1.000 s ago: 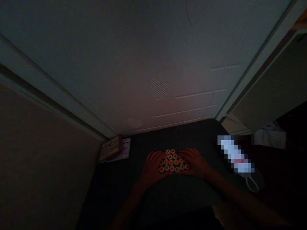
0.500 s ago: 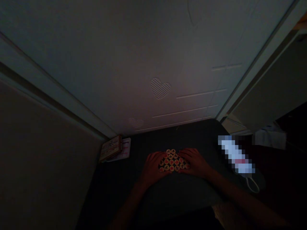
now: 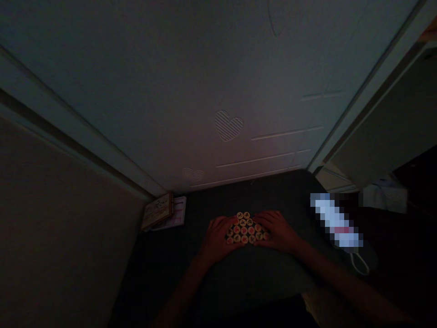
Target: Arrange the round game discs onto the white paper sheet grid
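Observation:
Round Chinese chess pieces (image 3: pixel 244 231) with red and dark characters lie flat and close together in rows on a dark surface (image 3: pixel 252 278). My left hand (image 3: pixel 217 238) curls round their left side, fingers at the back and thumb along the front edge. On the right side my right hand (image 3: pixel 279 232) does the same, its fingers bent and its thumb near the front row. Both hands are closed about the group and touch its outer pieces. Some pieces at the sides are partly hidden under the fingers. The two thumbs stay a little apart.
At the back left a wooden box (image 3: pixel 157 212) with dark markings overlaps a pale, lined flat item (image 3: pixel 179 213). A pixelated pale object (image 3: pixel 336 223) lies to the right, a white loop (image 3: pixel 360 264) beside it. Behind the surface rises a pale panel (image 3: pixel 164 91) with heart patterns. The light is dim.

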Tool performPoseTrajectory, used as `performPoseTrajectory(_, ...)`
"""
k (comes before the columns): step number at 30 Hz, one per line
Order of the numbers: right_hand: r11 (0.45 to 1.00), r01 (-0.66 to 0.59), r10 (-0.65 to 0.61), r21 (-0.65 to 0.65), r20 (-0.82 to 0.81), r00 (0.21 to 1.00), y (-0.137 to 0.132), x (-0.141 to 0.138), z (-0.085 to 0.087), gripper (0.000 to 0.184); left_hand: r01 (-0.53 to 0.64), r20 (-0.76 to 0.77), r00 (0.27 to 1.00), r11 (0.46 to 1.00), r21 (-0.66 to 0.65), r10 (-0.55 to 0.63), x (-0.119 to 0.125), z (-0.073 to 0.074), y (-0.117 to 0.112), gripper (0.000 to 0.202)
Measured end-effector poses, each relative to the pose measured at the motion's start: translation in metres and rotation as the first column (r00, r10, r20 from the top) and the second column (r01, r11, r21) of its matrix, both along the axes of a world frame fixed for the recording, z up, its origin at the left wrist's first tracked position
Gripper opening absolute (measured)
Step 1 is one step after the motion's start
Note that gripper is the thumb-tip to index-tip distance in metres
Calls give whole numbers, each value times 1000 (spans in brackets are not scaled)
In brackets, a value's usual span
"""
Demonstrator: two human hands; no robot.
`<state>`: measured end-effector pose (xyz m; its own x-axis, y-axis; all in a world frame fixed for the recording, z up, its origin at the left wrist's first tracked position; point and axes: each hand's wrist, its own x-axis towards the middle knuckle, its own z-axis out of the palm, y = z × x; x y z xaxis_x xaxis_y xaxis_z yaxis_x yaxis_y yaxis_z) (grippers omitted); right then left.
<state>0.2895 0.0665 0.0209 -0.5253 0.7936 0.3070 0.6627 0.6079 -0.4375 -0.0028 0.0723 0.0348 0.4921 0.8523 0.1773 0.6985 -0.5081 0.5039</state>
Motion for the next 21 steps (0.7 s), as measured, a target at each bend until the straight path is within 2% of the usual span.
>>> performPoseTrajectory(5, 1000, 5, -5, 3, 8, 1000, -1, 0, 2, 82, 34, 29, 999, 999, 16, -35, -3, 4, 2, 81)
performPoseTrajectory(11, 999, 47, -47, 15, 1, 999, -5, 14, 4, 81, -84, 67, 994, 996, 9, 83, -29, 8, 4, 87)
performPoseTrajectory(17, 991, 134, -134, 22, -19, 991, -21, 45, -2, 80, -140, -17, 990, 990, 14, 140, -64, -1, -9, 90)
performPoseTrajectory(21, 981, 192, -192, 0, -32, 981, -34, 57, -8, 82, -154, -69, 985, 987, 34, 156, -70, -7, -21, 94)
